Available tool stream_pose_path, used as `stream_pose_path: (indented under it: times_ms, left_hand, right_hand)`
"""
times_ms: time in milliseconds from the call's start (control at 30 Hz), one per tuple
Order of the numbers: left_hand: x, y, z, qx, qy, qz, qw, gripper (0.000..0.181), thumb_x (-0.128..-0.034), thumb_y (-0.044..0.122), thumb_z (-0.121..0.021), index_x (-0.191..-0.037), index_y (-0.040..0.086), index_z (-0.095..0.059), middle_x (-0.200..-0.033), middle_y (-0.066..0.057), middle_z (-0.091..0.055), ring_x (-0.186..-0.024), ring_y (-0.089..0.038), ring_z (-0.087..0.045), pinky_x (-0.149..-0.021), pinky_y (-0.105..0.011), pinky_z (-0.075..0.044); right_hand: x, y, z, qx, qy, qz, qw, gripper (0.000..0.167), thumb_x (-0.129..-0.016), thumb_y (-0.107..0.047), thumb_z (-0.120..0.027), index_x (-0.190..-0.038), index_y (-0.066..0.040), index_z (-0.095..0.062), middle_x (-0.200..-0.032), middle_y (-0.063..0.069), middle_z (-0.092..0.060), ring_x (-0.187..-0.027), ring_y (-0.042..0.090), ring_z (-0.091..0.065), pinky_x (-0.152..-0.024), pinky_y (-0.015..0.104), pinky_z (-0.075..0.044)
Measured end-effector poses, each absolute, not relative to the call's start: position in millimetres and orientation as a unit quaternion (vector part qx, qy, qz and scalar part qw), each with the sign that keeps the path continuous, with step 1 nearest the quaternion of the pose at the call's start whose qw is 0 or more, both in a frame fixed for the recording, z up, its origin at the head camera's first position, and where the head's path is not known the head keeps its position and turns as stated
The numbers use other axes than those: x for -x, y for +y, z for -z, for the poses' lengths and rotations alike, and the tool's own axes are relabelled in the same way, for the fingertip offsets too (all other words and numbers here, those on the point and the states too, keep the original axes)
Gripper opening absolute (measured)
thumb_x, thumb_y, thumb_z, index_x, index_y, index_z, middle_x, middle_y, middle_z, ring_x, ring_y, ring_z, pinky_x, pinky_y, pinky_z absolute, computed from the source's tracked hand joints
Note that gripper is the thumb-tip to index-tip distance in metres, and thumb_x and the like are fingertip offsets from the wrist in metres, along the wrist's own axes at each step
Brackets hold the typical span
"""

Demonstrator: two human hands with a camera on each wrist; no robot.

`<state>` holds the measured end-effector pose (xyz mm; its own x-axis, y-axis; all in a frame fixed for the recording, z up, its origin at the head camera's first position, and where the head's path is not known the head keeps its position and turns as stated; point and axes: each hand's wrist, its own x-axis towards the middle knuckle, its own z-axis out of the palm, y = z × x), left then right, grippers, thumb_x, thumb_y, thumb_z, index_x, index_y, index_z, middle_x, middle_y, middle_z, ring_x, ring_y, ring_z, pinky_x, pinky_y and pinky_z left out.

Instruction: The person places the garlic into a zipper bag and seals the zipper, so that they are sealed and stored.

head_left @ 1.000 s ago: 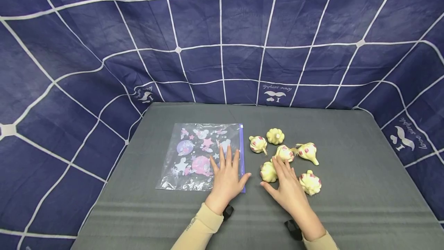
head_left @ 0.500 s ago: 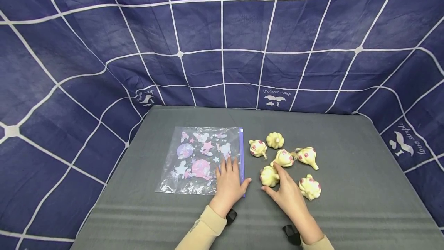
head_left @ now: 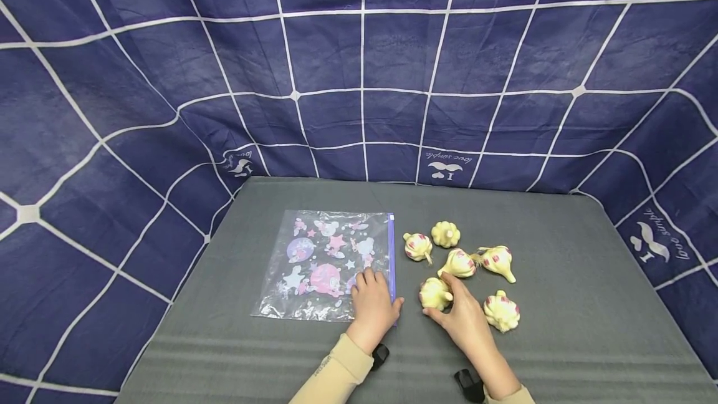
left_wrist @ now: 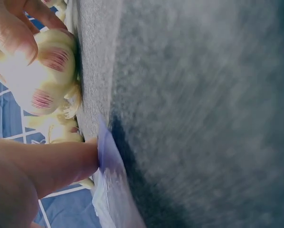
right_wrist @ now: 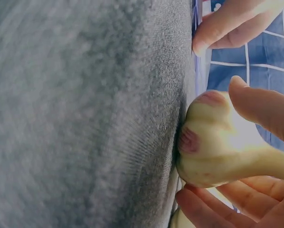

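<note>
Cream garlic bulb leans between right-hand fingers, stem up and rightward

Lower right, cream garlic bulbs, mostly red-patched; lower centre, clear bag printed pink and lilac; above, white-gridded navy cloth.

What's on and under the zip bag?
The left hand rests on the zip bag. Grey tabletop shows through its clear plastic; whatever lies beneath the hand and printed patches is covered.
</note>
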<state>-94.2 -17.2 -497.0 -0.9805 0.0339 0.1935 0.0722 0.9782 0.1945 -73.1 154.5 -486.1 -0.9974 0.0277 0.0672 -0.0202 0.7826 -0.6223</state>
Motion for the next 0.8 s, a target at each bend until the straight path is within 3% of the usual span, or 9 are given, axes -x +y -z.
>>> stream_pose_path:
  times_ms: [367, 800]
  left_hand:
    - [98.0, -12.5, 493.1, 0.006, -0.991, 0.096, 0.092, 0.062, -0.0705, 0.045, -0.084, -0.102, 0.0, -0.055, -0.099, -0.014, -0.051, -0.092, -0.028, -0.05, -0.067, -0.039, -0.046]
    - [100.2, -17.2, 490.0, 0.009, -0.986, 0.125, 0.109, 0.032, -0.0738, 0.023, -0.076, -0.091, 0.0, -0.061, -0.089, -0.014, -0.052, -0.085, -0.029, -0.05, -0.062, -0.042, -0.047]
  right_hand:
    - [71.2, 155.2, 488.0, 0.008, -0.94, -0.34, 0.003, 0.073, -0.074, -0.023, -0.085, -0.136, -0.002, -0.053, -0.131, 0.024, -0.059, -0.116, 0.044, -0.059, -0.093, 0.055, -0.049]
    - [72.1, 149.3, 489.4, -0.019, -0.942, -0.336, 0.005, 0.074, -0.072, -0.019, -0.087, -0.135, -0.002, -0.053, -0.127, 0.021, -0.059, -0.115, 0.042, -0.059, -0.093, 0.054, -0.049]
